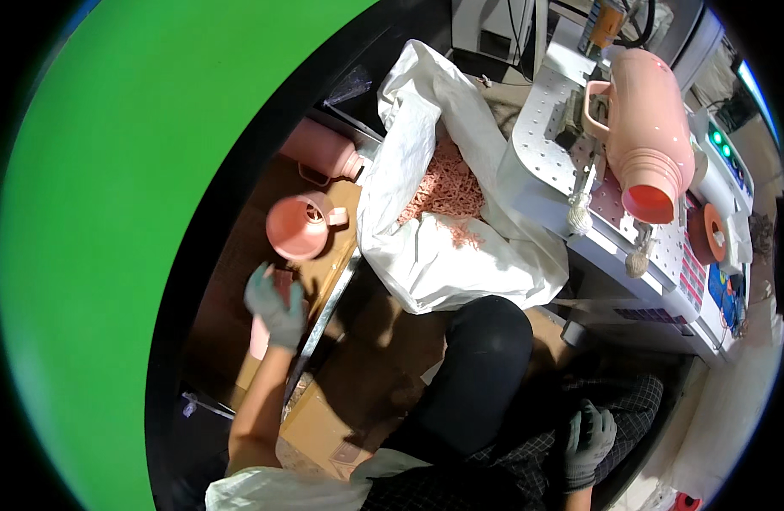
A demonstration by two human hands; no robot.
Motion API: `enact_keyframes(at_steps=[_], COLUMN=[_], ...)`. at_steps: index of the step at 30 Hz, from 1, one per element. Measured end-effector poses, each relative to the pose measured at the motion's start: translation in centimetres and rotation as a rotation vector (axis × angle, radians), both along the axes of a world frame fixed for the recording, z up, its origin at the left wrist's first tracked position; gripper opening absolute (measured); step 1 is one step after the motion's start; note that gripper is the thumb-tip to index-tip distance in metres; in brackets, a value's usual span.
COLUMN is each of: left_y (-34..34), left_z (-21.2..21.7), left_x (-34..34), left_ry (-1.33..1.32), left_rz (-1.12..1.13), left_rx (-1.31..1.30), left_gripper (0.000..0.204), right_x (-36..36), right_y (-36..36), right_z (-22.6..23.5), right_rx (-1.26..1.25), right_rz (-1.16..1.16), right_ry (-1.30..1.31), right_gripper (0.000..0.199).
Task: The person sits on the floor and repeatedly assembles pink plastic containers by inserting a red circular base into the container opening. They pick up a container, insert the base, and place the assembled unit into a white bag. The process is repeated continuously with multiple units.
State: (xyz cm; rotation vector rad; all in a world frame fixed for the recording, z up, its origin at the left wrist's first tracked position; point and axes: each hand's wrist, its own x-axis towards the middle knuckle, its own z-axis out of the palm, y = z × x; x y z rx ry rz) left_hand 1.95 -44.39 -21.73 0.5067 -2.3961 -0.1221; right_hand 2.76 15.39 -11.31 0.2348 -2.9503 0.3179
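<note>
My left hand [275, 311], in a pale grey-green glove, is at the box on the left. Its fingers and thumb curve round a pink plastic piece [283, 284], shadowed and mostly hidden by the hand; it looks like a jug body. Just beyond the fingers, a pink jug [291, 232] with a handle shows its open mouth. Farther back lies another pink jug [322, 150] on its side, with a threaded neck. In a grey glove, my right hand [589, 439] rests on my lap at the lower right, fingers loosely extended, holding nothing.
A white woven sack [409, 255] stands open in the middle, with pink plastic shavings [447, 183] inside. At right, a perforated white machine table [537, 128] carries a large pink jug [651, 128] and a pink ring [707, 234]. A green surface [111, 213] fills the left.
</note>
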Motion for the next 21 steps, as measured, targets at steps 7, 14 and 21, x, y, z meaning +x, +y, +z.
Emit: enact_keyframes(at_steps=[7, 14, 21], left_y=[-2.4, -5.2, -24.1], left_z=[-1.9, -7.2, -20.1], left_x=[-19.5, -31.4, -34.1], left_ry=[-0.242, -0.792, -0.283], left_rz=[-0.301, -0.046, -0.127], left_rx=[-0.023, -0.044, 0.617], left_gripper=[0.045, 0.042, 0.038], right_x=[0.2, -0.9, -4.5], right_y=[-0.1, -1.4, 0.6], right_z=[-0.6, 0.8, 0.4], right_rx=[0.057, 0.082, 0.030], right_rz=[-0.033, -0.004, 0.199], right_ry=[-0.063, -0.060, -0.048], right_gripper=[0.031, 0.030, 0.029])
